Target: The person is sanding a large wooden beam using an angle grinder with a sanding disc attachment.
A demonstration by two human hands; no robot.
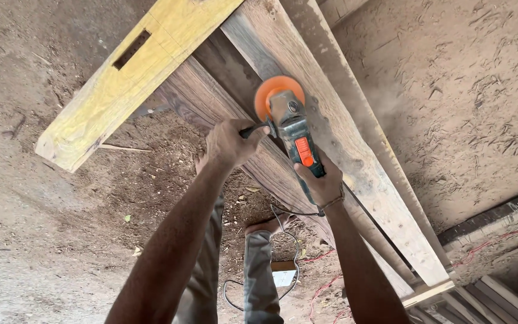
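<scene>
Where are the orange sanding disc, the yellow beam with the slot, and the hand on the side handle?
Orange sanding disc (269, 90): head view, on its exposed orange face.
Yellow beam (112, 93): head view, on its broad top face.
Left hand (230, 142): head view, on the back of the hand.

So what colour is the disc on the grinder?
Orange disc on the grinder, seen best in the head view.

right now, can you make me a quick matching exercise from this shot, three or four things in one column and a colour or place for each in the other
Things:
1. sanding disc
2. slotted beam
3. left hand
4. right hand

Colour or place:
A. painted yellow, lying across the planks
B. round the grinder's body
C. orange, on the grey plank
D. on the black side handle

Pairs: 1-C, 2-A, 3-D, 4-B
</scene>
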